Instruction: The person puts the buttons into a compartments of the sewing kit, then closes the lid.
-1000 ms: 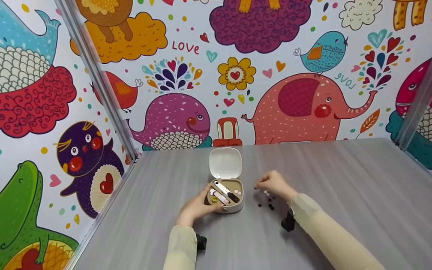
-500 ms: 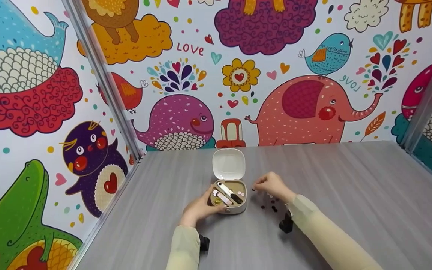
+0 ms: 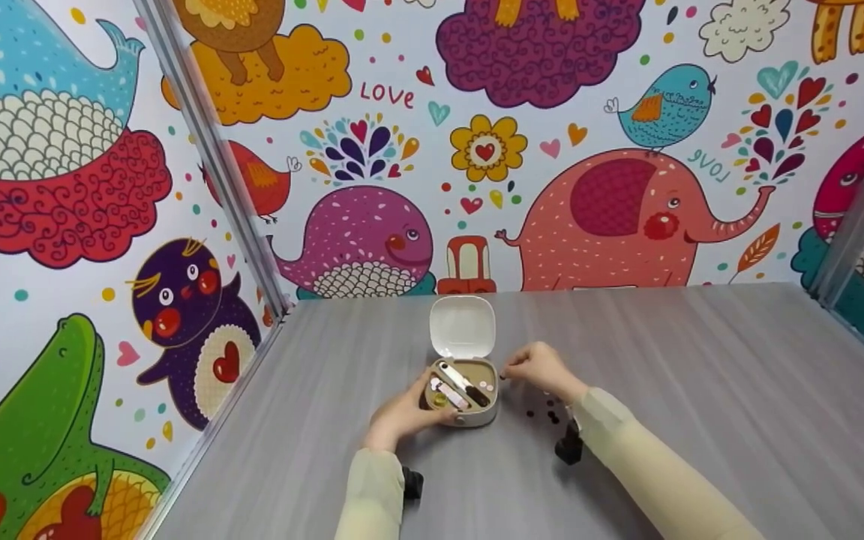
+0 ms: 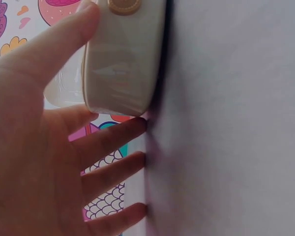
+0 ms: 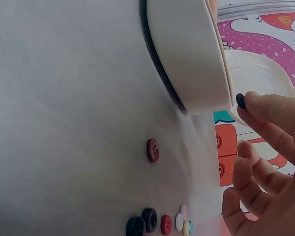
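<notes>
My left hand (image 3: 403, 414) holds the small cream box (image 3: 462, 420) at its left side and front, thumb on the front wall. In the left wrist view its other fingertips reach the table below. The white lid (image 3: 463, 327) stands open at the back. Inside lie a white-and-black slim tool (image 3: 463, 384), a pinkish-white piece (image 3: 448, 394), a yellow-green round piece (image 3: 440, 400) and several pale buttons (image 3: 486, 385). Right at the box's right rim, my right hand (image 3: 544, 370) pinches a dark button (image 5: 241, 101) between thumb and index finger, its other fingers loosely curled.
On the table right of the box are loose buttons: a dark red one (image 5: 153, 150), a red one (image 5: 166, 224), a black one (image 5: 149, 220) and several pale ones. A patterned wall (image 3: 372, 240) rises behind the table (image 3: 664, 360).
My right hand has moved left with the dark button, up to the box's rim. The left hand stays on the box. The head view has shifted slightly.
</notes>
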`<state>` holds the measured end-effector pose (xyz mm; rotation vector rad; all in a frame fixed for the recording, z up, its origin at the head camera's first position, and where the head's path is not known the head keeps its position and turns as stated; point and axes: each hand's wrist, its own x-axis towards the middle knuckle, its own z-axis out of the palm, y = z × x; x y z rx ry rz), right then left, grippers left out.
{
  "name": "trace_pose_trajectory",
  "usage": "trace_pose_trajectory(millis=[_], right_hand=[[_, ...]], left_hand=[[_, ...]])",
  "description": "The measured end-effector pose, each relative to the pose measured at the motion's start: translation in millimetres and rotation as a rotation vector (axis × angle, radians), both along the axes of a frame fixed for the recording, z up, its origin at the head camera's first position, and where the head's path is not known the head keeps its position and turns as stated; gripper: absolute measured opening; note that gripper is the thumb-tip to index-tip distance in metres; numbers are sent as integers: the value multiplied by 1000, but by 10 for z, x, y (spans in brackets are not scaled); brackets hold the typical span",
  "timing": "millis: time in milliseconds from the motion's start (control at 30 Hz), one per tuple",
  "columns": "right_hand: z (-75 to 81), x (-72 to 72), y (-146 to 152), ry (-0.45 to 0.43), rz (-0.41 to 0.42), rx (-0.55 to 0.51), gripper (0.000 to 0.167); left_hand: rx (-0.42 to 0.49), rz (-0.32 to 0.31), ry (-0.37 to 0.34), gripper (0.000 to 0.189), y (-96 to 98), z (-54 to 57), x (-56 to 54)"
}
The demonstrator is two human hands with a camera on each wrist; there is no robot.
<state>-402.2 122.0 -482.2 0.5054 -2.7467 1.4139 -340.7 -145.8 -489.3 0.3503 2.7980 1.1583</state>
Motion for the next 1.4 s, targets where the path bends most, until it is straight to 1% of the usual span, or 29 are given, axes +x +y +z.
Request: trace_pose_trajectory(millis=[167,267,400,500,633,767,867,1000,1100,1167,1233,1333,1400], right_hand=[[22,10,-33,0,-5,5,7],[22,8,-55,20,-10,16,7],[-2,-4,-88,44,3,28,8],[-15,-12,-115,42,16,26,7],[-10,-15,-146,40,13,18,6],[-1,-20,-164,68,12,26,6],[-2,-34,-175,109,28,51,6],[-10,-56,-194,155,27,84,6],[-18,-69,-198,170,12,89,5],[-22,-73,-199,165,4,86,5],[-30,-78,-199,171,8,84,6],[-43,-69,-211,167,7,84,6],[-53,-60,-219,181,14,90,6]], left_hand=[[-21,-1,12,99,4,-5,-9],[-34,-1,26,97,7,-10,-7],[-35,-6,40,96,9,-19,5],[-28,-13,38,96,8,-27,7],[-16,-22,34,96,8,-28,1],[-12,-29,32,97,7,-22,-4],[-17,-26,27,98,4,-12,-6],[-20,-23,29,98,4,3,-16],[-18,-22,34,98,5,13,-25],[-19,-20,37,97,4,17,-26],[-24,-15,39,97,7,23,-22],[-34,-12,39,96,5,11,-18],[-42,-9,39,96,2,-6,-15]])
